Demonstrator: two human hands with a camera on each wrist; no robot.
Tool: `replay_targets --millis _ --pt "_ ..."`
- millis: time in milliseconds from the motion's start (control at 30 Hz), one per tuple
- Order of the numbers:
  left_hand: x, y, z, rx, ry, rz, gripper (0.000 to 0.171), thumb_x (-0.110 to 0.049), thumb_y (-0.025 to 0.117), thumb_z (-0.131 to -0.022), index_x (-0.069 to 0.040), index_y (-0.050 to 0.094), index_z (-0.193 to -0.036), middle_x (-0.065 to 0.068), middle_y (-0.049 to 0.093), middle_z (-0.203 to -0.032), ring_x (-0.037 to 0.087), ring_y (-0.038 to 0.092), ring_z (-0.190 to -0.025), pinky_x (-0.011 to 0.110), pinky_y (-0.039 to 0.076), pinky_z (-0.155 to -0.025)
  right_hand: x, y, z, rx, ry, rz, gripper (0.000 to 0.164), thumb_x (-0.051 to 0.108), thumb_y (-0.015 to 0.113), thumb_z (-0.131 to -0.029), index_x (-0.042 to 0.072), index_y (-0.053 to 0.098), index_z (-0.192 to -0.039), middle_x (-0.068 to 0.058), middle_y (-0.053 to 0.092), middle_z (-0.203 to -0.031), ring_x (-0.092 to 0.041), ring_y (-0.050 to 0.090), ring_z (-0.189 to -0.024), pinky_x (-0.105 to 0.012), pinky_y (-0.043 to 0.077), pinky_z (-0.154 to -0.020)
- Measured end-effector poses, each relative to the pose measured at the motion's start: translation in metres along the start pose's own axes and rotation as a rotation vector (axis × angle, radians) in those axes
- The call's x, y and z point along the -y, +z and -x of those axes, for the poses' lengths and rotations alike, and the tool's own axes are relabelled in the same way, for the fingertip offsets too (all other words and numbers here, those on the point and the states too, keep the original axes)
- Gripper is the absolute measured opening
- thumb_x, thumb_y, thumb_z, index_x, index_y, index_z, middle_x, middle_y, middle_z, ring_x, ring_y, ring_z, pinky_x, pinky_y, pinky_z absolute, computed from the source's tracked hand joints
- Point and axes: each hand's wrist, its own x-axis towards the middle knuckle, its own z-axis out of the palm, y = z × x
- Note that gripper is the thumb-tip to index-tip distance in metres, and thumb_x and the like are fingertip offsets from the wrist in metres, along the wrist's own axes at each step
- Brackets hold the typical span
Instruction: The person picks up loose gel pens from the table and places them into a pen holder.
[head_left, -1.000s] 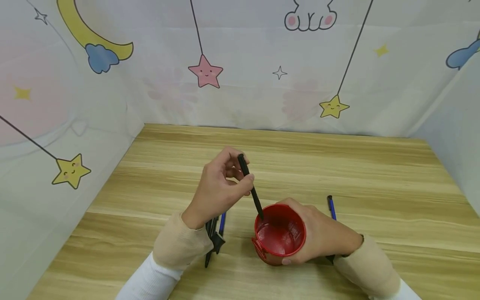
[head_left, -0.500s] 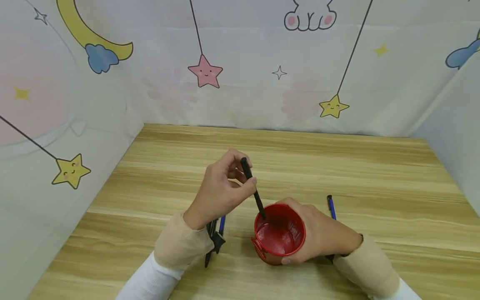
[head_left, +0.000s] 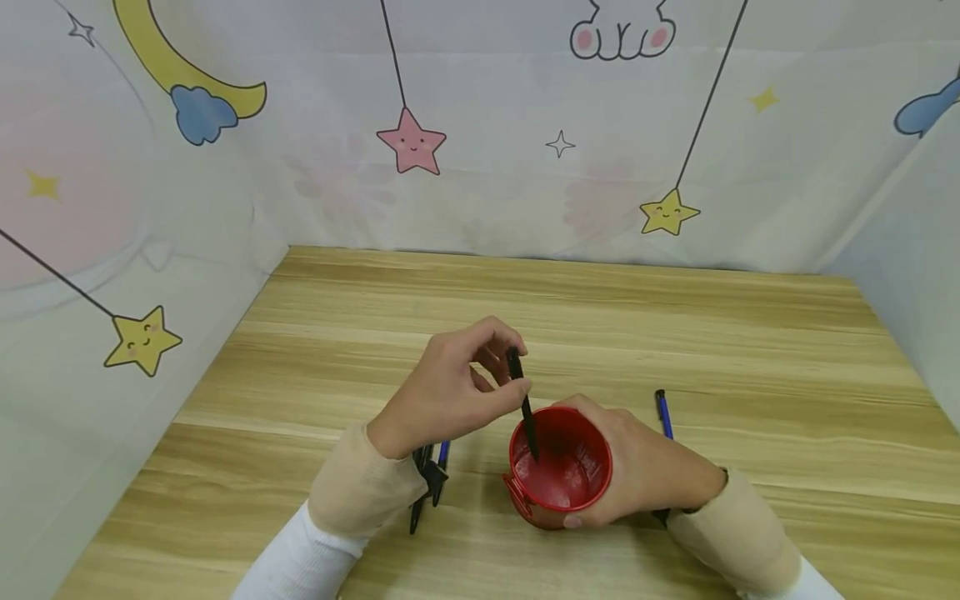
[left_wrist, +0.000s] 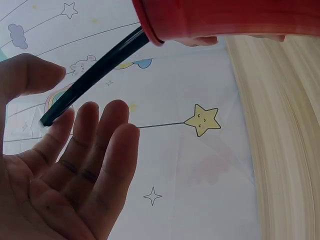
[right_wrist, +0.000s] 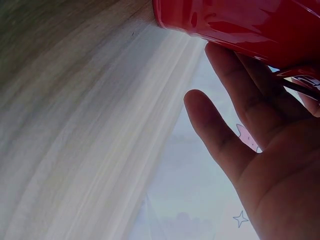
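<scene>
In the head view my left hand (head_left: 457, 383) is over the left rim of a small red bucket (head_left: 562, 454). A black pen (head_left: 529, 425) slants down from that hand's fingers, its lower end inside the bucket. The left wrist view shows the pen (left_wrist: 92, 75) crossing the rim of the bucket (left_wrist: 235, 17), its upper end at the index fingertip. There is a visible gap between the thumb (left_wrist: 42, 75) and the pen. My right hand (head_left: 637, 462) holds the bucket from the right, fingers round the far side and thumb at the front.
Several pens, such as a blue one (head_left: 443, 458), lie partly under my left wrist. Another blue pen (head_left: 663, 412) lies beyond my right wrist. The wooden table (head_left: 562, 317) ends at a patterned white cloth (head_left: 487, 208).
My left hand has moved right and down, and the pen has sunk deeper into the bucket. The right hand and the bucket have stayed in place.
</scene>
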Motion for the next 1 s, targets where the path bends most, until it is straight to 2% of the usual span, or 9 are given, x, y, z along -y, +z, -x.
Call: replay_targets --millis 200,400,533,700,1000 --pt "0.0 -0.001 0.0 -0.009 -0.009 -0.04 0.016 -0.003 0.064 -0.079 -0.007 0.059 -0.094 0.005 0.059 -0.076 0.012 0.058 -0.07 0.033 0.055 -0.058 -0.002 0.0 0.0 0.008 -0.024 -0.004 0.078 0.028 0.084 -0.063 0.014 0.041 -0.126 0.0 0.058 -0.116 -0.018 0.054 -0.103 -0.039 0.053 -0.079" --pt "0.003 0.001 0.0 -0.004 -0.018 -0.047 0.015 -0.003 0.063 -0.079 -0.007 0.059 -0.094 0.004 0.06 -0.075 0.011 0.057 -0.069 0.033 0.055 -0.058 -0.001 0.0 0.0 -0.001 -0.019 0.02 0.078 0.027 0.085 -0.061 0.01 0.042 -0.124 0.0 0.059 -0.114 -0.018 0.055 -0.102 -0.041 0.053 -0.077" --pt "0.016 0.003 0.0 -0.001 -0.018 -0.063 0.015 -0.008 0.063 -0.081 -0.011 0.059 -0.095 0.0 0.06 -0.075 0.009 0.057 -0.069 0.032 0.055 -0.058 0.0 0.0 0.0 -0.002 -0.015 0.023 0.078 0.027 0.085 -0.061 0.01 0.043 -0.124 0.0 0.058 -0.115 -0.019 0.054 -0.103 -0.044 0.054 -0.076" --pt "0.038 0.005 0.001 0.024 -0.062 -0.14 0.015 -0.021 0.064 -0.083 -0.02 0.059 -0.096 -0.008 0.061 -0.076 0.004 0.057 -0.068 0.027 0.053 -0.057 0.0 0.0 0.0 -0.005 -0.012 0.016 0.079 0.026 0.086 -0.06 0.01 0.043 -0.124 -0.002 0.058 -0.115 -0.019 0.054 -0.103 -0.045 0.053 -0.076" --pt "0.047 0.006 0.001 0.064 -0.091 -0.258 0.014 -0.028 0.062 -0.083 -0.024 0.059 -0.097 -0.012 0.06 -0.074 -0.001 0.054 -0.064 0.025 0.05 -0.055 0.002 0.0 0.0 -0.01 -0.01 0.04 0.079 0.028 0.085 -0.06 0.01 0.044 -0.125 -0.002 0.059 -0.113 -0.018 0.055 -0.102 -0.044 0.053 -0.077"
